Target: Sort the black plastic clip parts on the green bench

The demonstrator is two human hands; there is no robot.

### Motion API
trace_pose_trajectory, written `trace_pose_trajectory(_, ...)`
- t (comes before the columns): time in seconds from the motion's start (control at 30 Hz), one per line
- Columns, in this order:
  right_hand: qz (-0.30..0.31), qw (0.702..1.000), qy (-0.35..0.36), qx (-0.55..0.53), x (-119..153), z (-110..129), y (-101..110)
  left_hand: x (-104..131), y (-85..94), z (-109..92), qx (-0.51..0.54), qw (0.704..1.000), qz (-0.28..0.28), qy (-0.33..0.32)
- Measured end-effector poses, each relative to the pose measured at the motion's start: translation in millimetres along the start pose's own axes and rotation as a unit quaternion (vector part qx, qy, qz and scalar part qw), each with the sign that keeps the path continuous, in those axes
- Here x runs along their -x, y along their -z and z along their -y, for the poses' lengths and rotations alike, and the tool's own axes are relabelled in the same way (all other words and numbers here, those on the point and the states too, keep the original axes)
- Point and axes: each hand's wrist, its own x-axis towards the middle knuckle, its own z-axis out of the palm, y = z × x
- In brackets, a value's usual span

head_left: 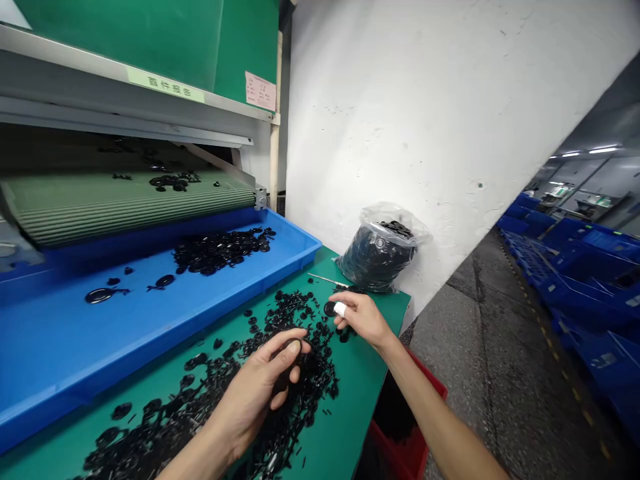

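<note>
My left hand (265, 373) is closed around at least one round black plastic part (295, 344), whose rim shows between thumb and fingers; the palm side is mostly hidden. Further right, my right hand (364, 319), with a white covering on one finger, pinches a small black disc-shaped part (329, 309) at its fingertips. Under and around both hands, loose black plastic pieces (313, 380), some round and some thin scraps, are spread over the green tabletop (210, 343). A thin metal rod-like tool (327, 279) lies just beyond my right hand.
A blue tray (130, 340) with black parts (215, 252) sits left, below a green conveyor belt (130, 200). A clear plastic bag (377, 250) full of black parts stands against the white wall (400, 120). Below the table's right edge is a red bin (415, 447); blue crates (595, 267) line the aisle.
</note>
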Motion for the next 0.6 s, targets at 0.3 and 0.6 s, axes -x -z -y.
trace_pose_trajectory(0.3,-0.013,0.982,0.078,-0.169,48.2,36.6,-29.6,-1.2,-0.2,6.6,-0.073,0.997,0.034,0.011)
trace_pose_trajectory(0.6,-0.061,0.989,0.111,-0.080,62.5,42.3,-45.8,0.2,-2.8,12.0,-0.080,0.997,0.019,0.015)
